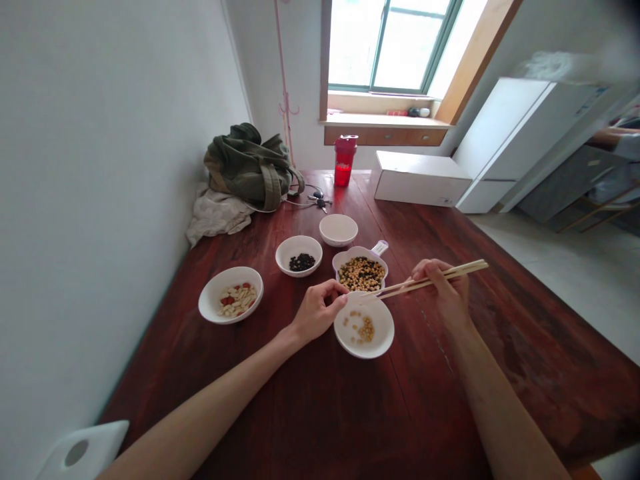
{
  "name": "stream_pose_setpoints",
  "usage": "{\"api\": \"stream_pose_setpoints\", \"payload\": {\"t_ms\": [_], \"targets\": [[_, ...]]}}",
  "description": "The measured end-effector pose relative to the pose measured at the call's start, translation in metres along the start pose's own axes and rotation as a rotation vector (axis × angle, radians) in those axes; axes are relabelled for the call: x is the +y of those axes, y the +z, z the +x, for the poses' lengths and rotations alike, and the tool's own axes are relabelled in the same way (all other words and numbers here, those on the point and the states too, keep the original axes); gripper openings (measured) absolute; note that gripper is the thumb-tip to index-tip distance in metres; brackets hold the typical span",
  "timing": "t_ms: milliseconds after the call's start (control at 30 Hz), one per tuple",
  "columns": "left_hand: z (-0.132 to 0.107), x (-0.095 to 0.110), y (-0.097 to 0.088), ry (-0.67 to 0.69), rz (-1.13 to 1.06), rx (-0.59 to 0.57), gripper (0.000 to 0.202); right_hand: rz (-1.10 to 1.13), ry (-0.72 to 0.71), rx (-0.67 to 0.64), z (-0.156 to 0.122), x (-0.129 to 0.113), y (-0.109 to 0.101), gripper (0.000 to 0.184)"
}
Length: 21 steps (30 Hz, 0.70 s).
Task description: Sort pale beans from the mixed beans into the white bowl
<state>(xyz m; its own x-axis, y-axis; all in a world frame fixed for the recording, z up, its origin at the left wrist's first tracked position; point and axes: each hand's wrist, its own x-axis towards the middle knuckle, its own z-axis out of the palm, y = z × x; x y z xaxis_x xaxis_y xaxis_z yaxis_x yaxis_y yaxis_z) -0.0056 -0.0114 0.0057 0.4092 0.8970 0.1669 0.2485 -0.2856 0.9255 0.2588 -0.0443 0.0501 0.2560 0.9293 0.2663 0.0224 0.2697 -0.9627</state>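
Observation:
My right hand (447, 288) grips a pair of wooden chopsticks (430, 279), whose tips reach over the far rim of a white bowl (377, 339). Several yellow soybeans (367, 329) lie in that bowl. With thumb and fingers, my left hand (321, 308) pinches the bowl's left rim. Just behind stands a white and purple handled dish (380, 249) filled with mixed yellow and dark beans (361, 274). Whether a bean sits between the chopstick tips is too small to tell.
A bowl of black beans (302, 262), a bowl of pale and red pieces (237, 300) and another white bowl (339, 230) stand left and behind. Farther back are keys (320, 199), a green bag (250, 167), a red shaker bottle (345, 161) and a white box (420, 179).

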Motion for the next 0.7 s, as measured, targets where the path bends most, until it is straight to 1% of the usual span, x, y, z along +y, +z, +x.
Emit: {"api": "stream_pose_setpoints", "payload": {"t_ms": [67,100,167,267,333,500,700], "targets": [[0.0,0.0,0.0,-0.001,-0.005,-0.004,0.021,-0.022,0.021,-0.044,0.0,0.0,-0.001,0.037],[-0.001,0.0,0.0,-0.001,-0.006,-0.005,0.022,-0.033,0.021,-0.046,0.0,0.0,-0.001,0.037],[-0.001,0.0,0.0,-0.004,-0.003,-0.005,0.022,-0.047,0.001,0.007,0.002,0.002,0.0,0.037],[-0.001,0.001,0.0,-0.004,0.001,-0.008,0.022,-0.082,-0.045,0.136,0.005,0.008,0.005,0.038],[0.0,0.001,0.0,-0.003,0.001,-0.009,0.022,-0.131,-0.066,0.164,0.005,0.012,0.01,0.038],[0.0,0.0,0.0,-0.005,-0.006,-0.011,0.022,-0.211,-0.075,0.085,0.002,0.023,0.017,0.038],[0.0,0.0,0.0,-0.004,-0.015,-0.012,0.022,-0.237,-0.078,0.066,0.002,0.031,0.017,0.037]]}}
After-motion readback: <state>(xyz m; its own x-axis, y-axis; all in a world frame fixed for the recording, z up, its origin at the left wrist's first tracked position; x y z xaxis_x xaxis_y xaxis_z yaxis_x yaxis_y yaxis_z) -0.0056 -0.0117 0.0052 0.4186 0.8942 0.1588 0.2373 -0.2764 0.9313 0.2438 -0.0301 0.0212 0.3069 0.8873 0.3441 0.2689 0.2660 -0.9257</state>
